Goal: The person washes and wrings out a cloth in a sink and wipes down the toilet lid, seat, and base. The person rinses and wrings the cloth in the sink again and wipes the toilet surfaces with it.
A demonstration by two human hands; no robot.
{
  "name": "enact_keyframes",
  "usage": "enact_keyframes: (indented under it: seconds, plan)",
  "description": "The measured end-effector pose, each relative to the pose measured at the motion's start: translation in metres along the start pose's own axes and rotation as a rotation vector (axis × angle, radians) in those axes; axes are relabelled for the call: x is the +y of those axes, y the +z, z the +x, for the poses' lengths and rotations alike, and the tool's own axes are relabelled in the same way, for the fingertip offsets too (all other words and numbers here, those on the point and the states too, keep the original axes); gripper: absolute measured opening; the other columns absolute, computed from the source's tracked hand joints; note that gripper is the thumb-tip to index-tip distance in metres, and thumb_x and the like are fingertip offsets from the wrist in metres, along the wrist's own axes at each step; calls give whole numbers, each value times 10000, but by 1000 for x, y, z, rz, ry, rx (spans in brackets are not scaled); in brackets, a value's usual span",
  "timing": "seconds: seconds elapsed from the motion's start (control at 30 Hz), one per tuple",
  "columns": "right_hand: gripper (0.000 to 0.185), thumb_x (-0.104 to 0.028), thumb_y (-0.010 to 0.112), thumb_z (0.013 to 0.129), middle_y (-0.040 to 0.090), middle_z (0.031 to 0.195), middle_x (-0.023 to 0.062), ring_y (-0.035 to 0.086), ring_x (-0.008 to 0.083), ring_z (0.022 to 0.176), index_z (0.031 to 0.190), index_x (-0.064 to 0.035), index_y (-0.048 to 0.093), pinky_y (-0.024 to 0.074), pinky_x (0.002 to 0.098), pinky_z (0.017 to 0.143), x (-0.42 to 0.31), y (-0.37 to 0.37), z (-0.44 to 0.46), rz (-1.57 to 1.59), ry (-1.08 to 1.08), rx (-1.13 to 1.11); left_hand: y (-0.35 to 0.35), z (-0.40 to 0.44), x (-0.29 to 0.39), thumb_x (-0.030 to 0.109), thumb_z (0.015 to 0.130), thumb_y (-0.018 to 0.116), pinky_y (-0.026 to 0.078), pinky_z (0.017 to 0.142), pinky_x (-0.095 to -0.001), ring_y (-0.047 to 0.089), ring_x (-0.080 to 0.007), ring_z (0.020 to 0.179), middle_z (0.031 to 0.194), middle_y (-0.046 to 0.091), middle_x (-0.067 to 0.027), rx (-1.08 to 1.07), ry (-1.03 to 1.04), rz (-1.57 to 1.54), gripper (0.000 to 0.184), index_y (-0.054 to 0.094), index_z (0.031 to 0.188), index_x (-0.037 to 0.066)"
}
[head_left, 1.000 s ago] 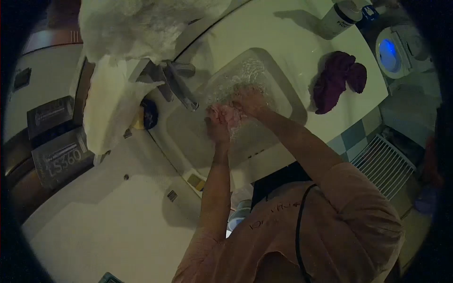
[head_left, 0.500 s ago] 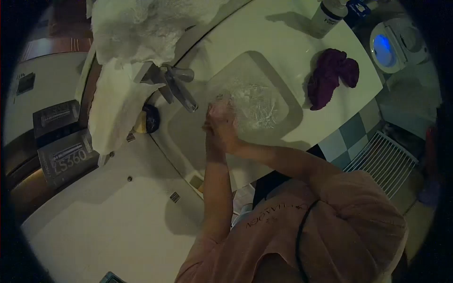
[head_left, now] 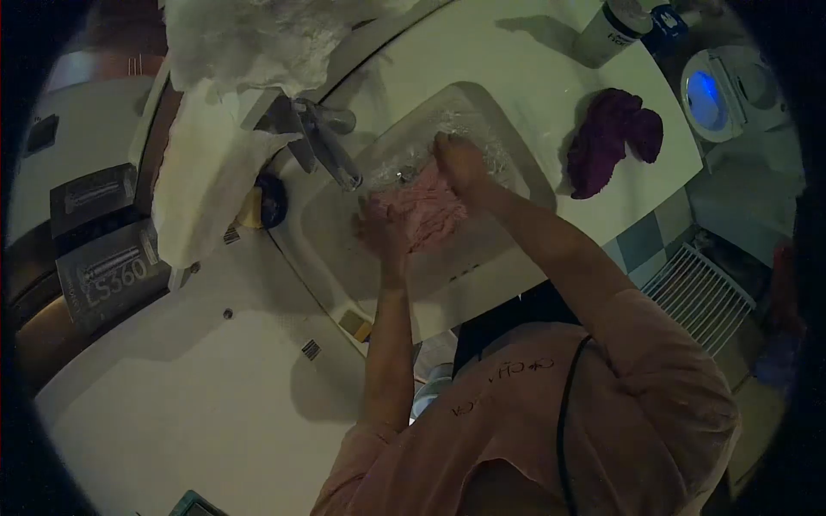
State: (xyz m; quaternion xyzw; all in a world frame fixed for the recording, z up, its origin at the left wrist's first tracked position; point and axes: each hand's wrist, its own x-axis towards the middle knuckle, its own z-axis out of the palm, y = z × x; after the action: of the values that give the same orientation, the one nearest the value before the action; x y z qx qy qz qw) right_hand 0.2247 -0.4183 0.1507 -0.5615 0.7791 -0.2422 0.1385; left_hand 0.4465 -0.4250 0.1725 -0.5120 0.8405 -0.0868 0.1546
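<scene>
A wet pink cloth (head_left: 419, 211) is spread out between my two hands inside the white sink basin (head_left: 344, 267). My left hand (head_left: 383, 232) grips its left side, slightly blurred. At the cloth's upper right edge, my right hand (head_left: 462, 162) is closed around the fabric. Water with bubbles (head_left: 495, 155) lies in the basin behind and beside the cloth. The metal faucet (head_left: 329, 146) juts over the basin's left rim, just beyond my left hand.
A crumpled purple cloth (head_left: 611, 142) lies on the counter to the right, with a white bottle (head_left: 609, 33) behind it. Dark boxes (head_left: 112, 267) and white crumpled material (head_left: 202, 181) stand at the left. A toilet (head_left: 710, 95) is beyond the counter.
My hands were together over splashing water; now they are apart, with the right hand farther right and the pink cloth stretched between them. The splashing has lessened.
</scene>
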Motion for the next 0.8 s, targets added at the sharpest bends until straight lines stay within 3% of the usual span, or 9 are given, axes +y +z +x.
enact_keyframes:
  seconds: [0.07,0.13,0.23,0.3,0.33,0.4,0.47,0.67,0.8]
  plan:
    - [261,-279,452,915,661,858,146,633,353,729,1014,-89,601,501,443,634,-6,11,-14,-5,-53,14,-15,9,24,247,843,531,310,982,-560,394,-359,1239,1258,499,-177,410,-26,-467,364,577,1162,76]
    - [312,-264,445,914,631,1024,165,631,353,844,1159,-92,531,514,429,669,-6,18,-21,-155,-320,-489,40,15,35,238,847,530,286,999,-562,391,-364,1239,1250,499,-188,334,65,-289,384,555,1198,85]
    - [255,-197,460,921,640,922,185,625,359,843,1051,-39,612,487,469,780,16,22,-25,-27,-441,-105,57,21,31,236,884,513,279,1021,-548,393,-389,1232,1257,489,-203,229,188,-118,398,519,1256,96]
    - [272,-209,475,906,652,918,153,635,309,860,1112,-77,593,499,404,782,5,20,-12,82,-66,-216,44,20,34,243,917,495,297,1026,-531,398,-408,1226,1273,479,-208,194,209,-138,388,506,1276,97]
    - [312,-221,490,892,664,913,120,645,259,877,1173,-116,575,510,339,784,-4,12,-2,194,317,-314,18,27,36,206,914,510,337,1006,-493,437,-377,1192,1247,501,-183,82,137,-355,365,511,1256,81]
    - [269,-202,528,868,665,871,102,636,214,843,1106,-105,610,501,317,778,-13,-5,13,475,178,-333,-18,39,35,170,911,524,377,985,-454,476,-346,1158,1220,524,-158,-31,62,-570,342,516,1236,65]
    - [227,-182,567,845,667,830,85,627,168,809,1040,-95,645,492,295,772,-30,-39,22,752,33,-347,-38,50,29,143,866,591,450,886,-363,563,-248,1038,1113,583,-131,-79,79,-1645,442,477,1282,45]
    - [169,-42,571,811,657,829,41,591,109,782,960,-49,649,478,266,738,-107,-221,39,974,-262,-540,-21,46,10,97,930,520,460,840,-309,551,-154,985,1029,591,-73,-133,305,-1436,215,507,1132,23]
    - [128,-69,585,842,657,834,29,597,111,798,943,-19,647,484,264,746,-118,-275,55,1012,-510,-383,-78,24,7,169,941,517,427,817,-274,543,-138,912,990,598,-64,32,102,-1442,244,537,1130,16]
